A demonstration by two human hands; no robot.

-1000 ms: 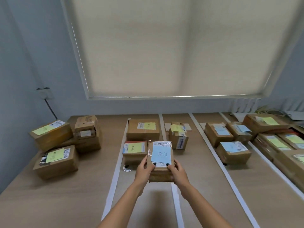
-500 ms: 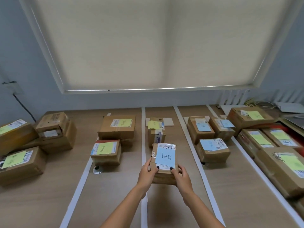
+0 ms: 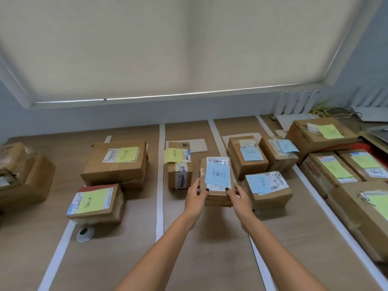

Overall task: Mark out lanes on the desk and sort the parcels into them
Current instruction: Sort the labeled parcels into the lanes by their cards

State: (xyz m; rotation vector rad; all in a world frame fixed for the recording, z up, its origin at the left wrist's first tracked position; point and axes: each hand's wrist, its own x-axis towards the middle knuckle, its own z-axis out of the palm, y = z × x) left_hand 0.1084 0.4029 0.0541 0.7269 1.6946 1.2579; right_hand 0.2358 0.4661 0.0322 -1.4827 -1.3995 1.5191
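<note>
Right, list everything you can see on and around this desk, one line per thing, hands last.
held parcel: 1, brown with a blue note, in both hands above the lane tape right of centre
yellow-note parcels: 2, brown, left-centre lane
small parcel: 1, brown with a yellow note, middle lane
blue-note parcels: 3, brown, lane right of centre
right-hand parcels: at least 4, brown with yellow-green notes, far right
unsorted parcels: brown, far left, count unclear
tape strips: 4, white, running front to back
desk: 1, light wood
grommet: 1, silver, near left tape
blind: 1, cream, behind the desk
left hand: grips parcel's left side
right hand: grips its right side
</note>
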